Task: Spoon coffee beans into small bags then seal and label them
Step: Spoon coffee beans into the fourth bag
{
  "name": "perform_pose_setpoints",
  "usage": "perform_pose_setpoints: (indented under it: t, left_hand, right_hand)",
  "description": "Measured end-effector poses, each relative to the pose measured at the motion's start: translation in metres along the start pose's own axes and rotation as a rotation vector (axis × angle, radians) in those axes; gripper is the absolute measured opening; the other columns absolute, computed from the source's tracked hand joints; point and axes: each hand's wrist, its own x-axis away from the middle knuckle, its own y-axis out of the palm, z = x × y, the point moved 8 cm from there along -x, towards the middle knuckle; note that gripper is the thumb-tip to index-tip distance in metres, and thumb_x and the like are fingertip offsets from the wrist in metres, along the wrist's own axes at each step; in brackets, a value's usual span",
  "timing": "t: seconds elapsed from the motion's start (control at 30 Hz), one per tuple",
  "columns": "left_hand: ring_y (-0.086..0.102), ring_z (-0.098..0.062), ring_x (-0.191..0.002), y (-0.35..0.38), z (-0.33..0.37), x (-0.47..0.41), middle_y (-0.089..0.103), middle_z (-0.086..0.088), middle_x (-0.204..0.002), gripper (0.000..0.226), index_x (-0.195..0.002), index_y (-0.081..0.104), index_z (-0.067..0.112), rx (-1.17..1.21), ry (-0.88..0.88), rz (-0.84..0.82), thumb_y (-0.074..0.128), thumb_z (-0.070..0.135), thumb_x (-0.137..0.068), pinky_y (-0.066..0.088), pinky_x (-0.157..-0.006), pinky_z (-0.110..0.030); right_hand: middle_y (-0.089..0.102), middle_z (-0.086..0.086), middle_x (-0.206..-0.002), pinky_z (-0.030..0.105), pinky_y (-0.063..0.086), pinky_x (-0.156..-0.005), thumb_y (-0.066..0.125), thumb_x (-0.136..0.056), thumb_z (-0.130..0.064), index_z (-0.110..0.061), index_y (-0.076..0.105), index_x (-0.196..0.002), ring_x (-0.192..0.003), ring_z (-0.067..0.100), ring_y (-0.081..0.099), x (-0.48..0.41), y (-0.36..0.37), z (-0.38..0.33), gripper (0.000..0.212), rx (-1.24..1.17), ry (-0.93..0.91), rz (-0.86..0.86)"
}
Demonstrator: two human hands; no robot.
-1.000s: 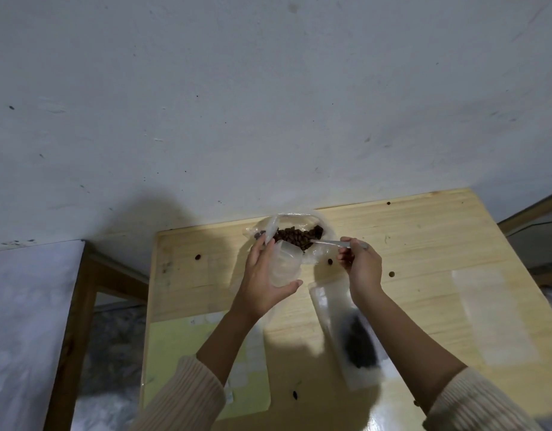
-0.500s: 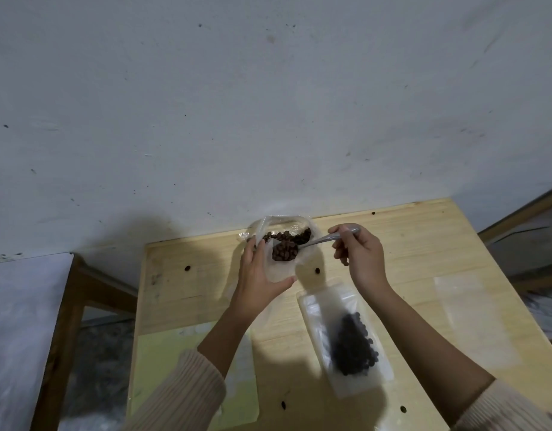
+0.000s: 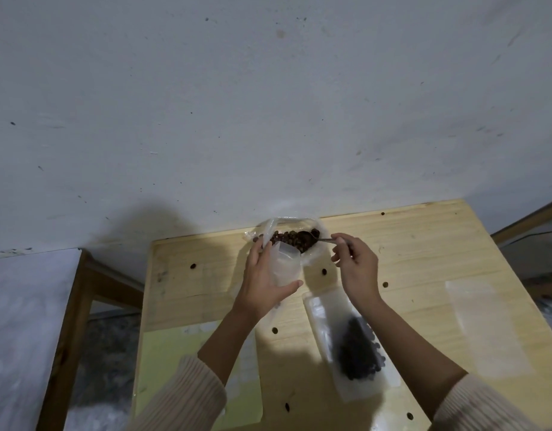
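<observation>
Two bare hands over the pale wooden table (image 3: 424,244): left hand (image 3: 262,287) curls round the small translucent plastic bag (image 3: 285,265), upright against the crumpled clear sack (image 3: 313,256) of dark coffee beans (image 3: 285,237), while right hand (image 3: 357,265) pinches the thin metal spoon (image 3: 309,236), bowl among those beans.

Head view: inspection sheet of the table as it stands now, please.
Surface: wooden table, loose beans scattered on it.
Job's things: bulk bag of beans open at the far edge; small bag held upright; spoon bowl in the bulk beans; filled bag lying flat; empty bag flat at the right.
Clutter: yellow-green sheet on the near left.
Grippers: left hand holds the small bag; right hand pinches the spoon handle.
Cables: nothing seen.
Surroundings: white wall; wooden frame at the left.
</observation>
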Motion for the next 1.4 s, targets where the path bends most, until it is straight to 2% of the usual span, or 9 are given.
perform_pose_setpoints:
  t: [0.1, 0.17, 0.3, 0.63, 0.9, 1.03, 1.17, 1.3, 1.4]
  left_hand:
    - [-0.001, -0.002, -0.141, 0.004, 0.000, 0.003, 0.001, 0.011, -0.155, 0.094, -0.145, 0.024, 0.030, 0.041, -0.001, -0.037, 0.078, 0.043, -0.070, 0.015, -0.113, -0.025]
    - [-0.001, -0.001, -0.141, 0.007, 0.000, 0.004, 0.000, 0.012, -0.154, 0.093, -0.145, 0.023, 0.031, 0.054, -0.002, -0.054, 0.077, 0.043, -0.070, 0.013, -0.111, -0.023]
    - [-0.002, 0.000, -0.140, 0.007, 0.000, 0.003, 0.001, 0.010, -0.154, 0.092, -0.145, 0.025, 0.030, 0.046, 0.011, -0.031, 0.077, 0.043, -0.070, 0.012, -0.111, -0.023]
    - [0.002, -0.008, -0.142, 0.007, -0.001, -0.010, 0.011, 0.000, -0.154, 0.097, -0.146, 0.026, 0.018, -0.041, -0.020, 0.055, 0.078, 0.044, -0.068, 0.017, -0.117, -0.035]
    - [0.003, -0.008, -0.141, 0.009, 0.001, -0.015, 0.008, 0.005, -0.153, 0.094, -0.144, 0.027, 0.028, 0.016, -0.035, 0.038, 0.078, 0.045, -0.067, 0.021, -0.116, -0.041]
    - [0.001, -0.005, -0.141, 0.008, -0.001, -0.013, 0.006, 0.007, -0.154, 0.094, -0.145, 0.025, 0.032, 0.035, -0.044, 0.018, 0.078, 0.046, -0.068, 0.020, -0.116, -0.042]
    - [0.002, -0.008, -0.142, 0.006, -0.003, -0.011, 0.005, 0.009, -0.154, 0.098, -0.146, 0.024, 0.027, 0.037, -0.067, 0.009, 0.078, 0.047, -0.067, 0.021, -0.116, -0.043]
    - [0.002, -0.009, -0.143, 0.005, -0.001, -0.008, 0.001, 0.011, -0.155, 0.097, -0.147, 0.023, 0.027, 0.038, -0.074, -0.015, 0.078, 0.045, -0.068, 0.020, -0.116, -0.041]
    - [-0.002, -0.006, -0.142, 0.005, 0.003, -0.006, -0.001, 0.011, -0.155, 0.095, -0.146, 0.022, 0.030, 0.051, -0.052, -0.037, 0.078, 0.043, -0.070, 0.016, -0.117, -0.036]
  right_hand:
    - [0.058, 0.004, -0.068, 0.017, 0.048, -0.056, 0.045, -0.095, -0.010, -0.010, 0.067, -0.089, -0.061, 0.015, 0.055, 0.003, 0.008, 0.030, 0.022, -0.206, 0.295, 0.069]
    - [0.057, 0.006, -0.066, 0.022, 0.048, -0.059, 0.045, -0.094, -0.007, -0.011, 0.066, -0.081, -0.060, 0.016, 0.053, 0.006, 0.018, 0.044, 0.025, -0.353, 0.452, 0.076]
    - [0.057, 0.007, -0.067, 0.024, 0.046, -0.063, 0.044, -0.095, -0.009, -0.011, 0.065, -0.079, -0.060, 0.016, 0.053, 0.007, 0.019, 0.053, 0.027, -0.462, 0.548, 0.109]
    - [0.052, 0.003, -0.062, 0.022, 0.038, -0.052, 0.044, -0.094, -0.008, -0.013, 0.066, -0.076, -0.050, 0.012, 0.046, -0.014, -0.035, 0.012, 0.028, -0.434, 0.354, 0.195]
    - [0.052, 0.002, -0.059, 0.014, 0.038, -0.046, 0.046, -0.095, -0.011, -0.006, 0.065, -0.084, -0.047, 0.006, 0.046, -0.011, -0.024, -0.026, 0.023, -0.241, 0.114, 0.016]
    - [0.051, 0.003, -0.061, 0.015, 0.038, -0.046, 0.044, -0.095, -0.009, -0.005, 0.065, -0.084, -0.047, 0.006, 0.046, -0.013, -0.029, -0.020, 0.024, -0.276, 0.148, 0.101]
    - [0.053, 0.003, -0.065, 0.021, 0.040, -0.052, 0.044, -0.096, -0.010, -0.011, 0.065, -0.083, -0.053, 0.012, 0.048, -0.013, -0.033, -0.006, 0.025, -0.300, 0.188, 0.171]
    - [0.057, 0.003, -0.068, 0.016, 0.046, -0.055, 0.045, -0.097, -0.015, -0.012, 0.066, -0.092, -0.059, 0.012, 0.054, -0.010, -0.017, 0.003, 0.022, -0.202, 0.158, 0.114]
    - [0.060, 0.005, -0.072, 0.024, 0.049, -0.063, 0.046, -0.097, -0.015, -0.015, 0.067, -0.095, -0.064, 0.016, 0.058, -0.006, 0.000, 0.015, 0.021, -0.141, 0.168, 0.048]
